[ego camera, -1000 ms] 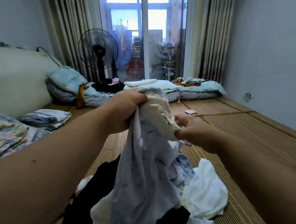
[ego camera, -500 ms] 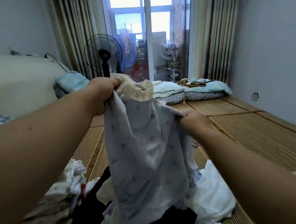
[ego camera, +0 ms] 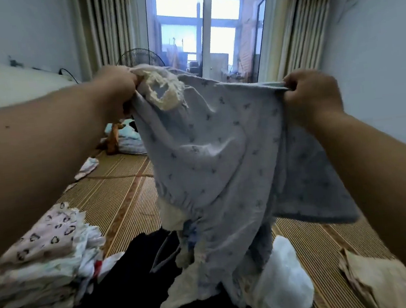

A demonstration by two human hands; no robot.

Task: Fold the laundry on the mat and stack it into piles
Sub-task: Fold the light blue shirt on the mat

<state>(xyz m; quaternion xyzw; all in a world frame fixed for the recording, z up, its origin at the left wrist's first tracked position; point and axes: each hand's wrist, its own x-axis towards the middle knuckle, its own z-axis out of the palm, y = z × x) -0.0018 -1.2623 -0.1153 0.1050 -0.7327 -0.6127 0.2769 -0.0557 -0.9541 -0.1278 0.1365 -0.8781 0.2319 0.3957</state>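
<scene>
I hold a pale blue printed garment (ego camera: 217,157) with cream lace trim spread out in the air before me. My left hand (ego camera: 120,89) grips its upper left corner by the lace. At the upper right edge my right hand (ego camera: 312,94) pinches the cloth. The garment hangs down onto an unfolded heap: a black piece (ego camera: 125,287) and white pieces (ego camera: 282,278) on the woven mat (ego camera: 116,195). A stack of folded patterned clothes (ego camera: 40,258) lies at the lower left.
A beige cloth (ego camera: 376,283) lies on the mat at the lower right. Bedding and a small white item (ego camera: 87,167) sit farther back on the left. A standing fan (ego camera: 140,58), curtains and a glass door are behind. A wall runs along the right.
My hands have moved apart and upward, spreading the blue garment wide. My right hand went from the middle to the far right. My view dropped and turned, showing the folded stack.
</scene>
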